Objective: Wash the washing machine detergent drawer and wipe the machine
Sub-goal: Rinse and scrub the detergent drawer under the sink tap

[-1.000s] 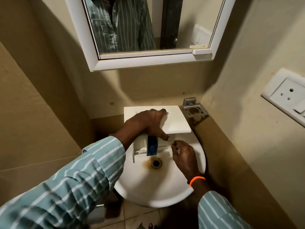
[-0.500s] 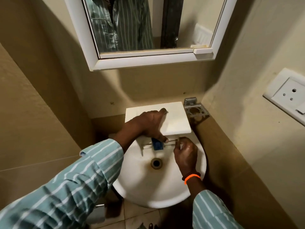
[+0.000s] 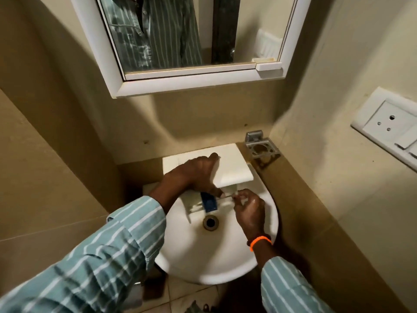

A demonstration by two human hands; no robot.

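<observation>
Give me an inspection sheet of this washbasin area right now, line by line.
Surface: white washbasin, drain uncovered.
Job's things: white detergent drawer held over the basin, blue insert showing at its near end.
Clutter: nothing seen.
Hands: left hand grips the drawer from above; right hand pinches its near edge.
Cables: nothing seen.
Surroundings: mirror above, metal holder on the wall, socket plate at right.

Glossy white ceramic basin [image 3: 216, 265], smooth white plastic drawer [image 3: 232, 168], metal holder [image 3: 261, 147], striped cloth sleeve [image 3: 101, 256].
</observation>
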